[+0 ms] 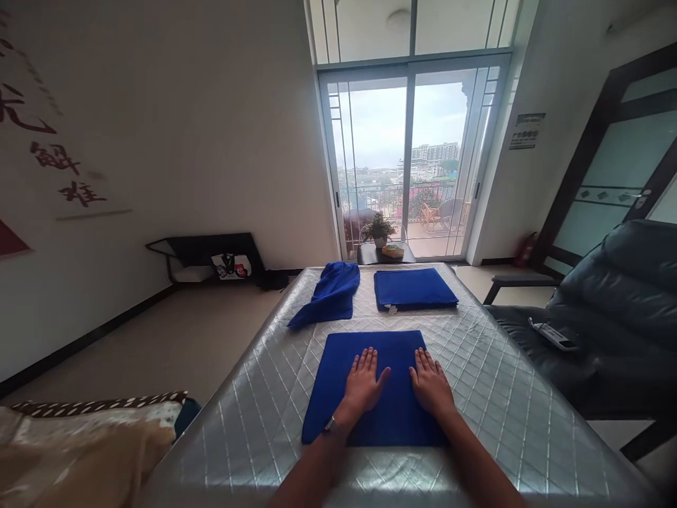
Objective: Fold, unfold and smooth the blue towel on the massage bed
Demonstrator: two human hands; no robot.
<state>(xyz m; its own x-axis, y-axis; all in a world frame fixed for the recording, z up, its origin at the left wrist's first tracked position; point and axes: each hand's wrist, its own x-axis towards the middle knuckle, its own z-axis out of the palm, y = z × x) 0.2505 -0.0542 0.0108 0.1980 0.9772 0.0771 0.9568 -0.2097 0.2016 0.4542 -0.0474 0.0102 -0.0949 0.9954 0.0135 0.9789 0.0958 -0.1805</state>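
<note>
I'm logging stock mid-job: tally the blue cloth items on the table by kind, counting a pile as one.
Flat cloth, under the left hand and right hand: 1
Crumpled cloth: 1
Neat pile, layers too fine to count: 1
Total: 3

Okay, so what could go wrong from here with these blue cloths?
The flat blue cloth might slide or wrinkle if the left hand and right hand push unevenly, since the table cover looks shiny and possibly slick.
The rumpled blue cloth lies near the table's far edge, so a nudge could send it over.
The band on the left wrist could perhaps catch the fabric.
</note>
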